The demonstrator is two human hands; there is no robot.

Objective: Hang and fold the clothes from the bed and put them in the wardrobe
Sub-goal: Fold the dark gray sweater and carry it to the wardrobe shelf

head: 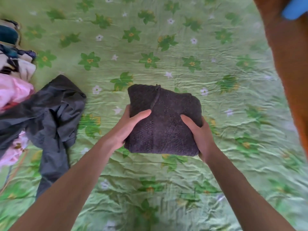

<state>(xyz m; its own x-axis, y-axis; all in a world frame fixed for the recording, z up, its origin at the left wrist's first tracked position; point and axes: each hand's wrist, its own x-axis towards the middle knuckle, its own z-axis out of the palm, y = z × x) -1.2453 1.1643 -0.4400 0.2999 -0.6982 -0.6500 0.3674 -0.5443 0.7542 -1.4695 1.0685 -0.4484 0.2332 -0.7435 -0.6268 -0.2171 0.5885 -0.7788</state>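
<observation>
Sweater (164, 120), dark knit, folded into a compact square, sitting at frame centre just over the bed sheet (183, 52). Being gripped from both sides: left hand (128, 126) clamping the 9 o'clock edge, thumb lying on top and fingers tucked under; right hand (199, 133) clamping the 3 o'clock edge the same way, thumb on top. Both hands wrapping the bundle, neither spread flat. Gripping from opposite sides probably for keeping the fold from opening while carrying. Unclear whether resting on the sheet or already lifting off; hard telling from this angle.

Folding on this piece looking done; judging next as carrying it off to the wardrobe, which is not showing anywhere in view. Needing an even squeeze from both sides, since loose knit tending to sag and unfold in the middle.

Lying at 9 o'clock, well apart from the sweater: crumpled grey garment (55, 117), unfolded, waiting its turn. Past it at the left edge, pink cloth (12, 92) and a heap of mixed clothes (15, 60), all still to sort. Hanging at 1 to 3 o'clock along the right edge: orange fabric (288, 52) with something blue (295, 10) at the top corner, too blurred for naming.
</observation>
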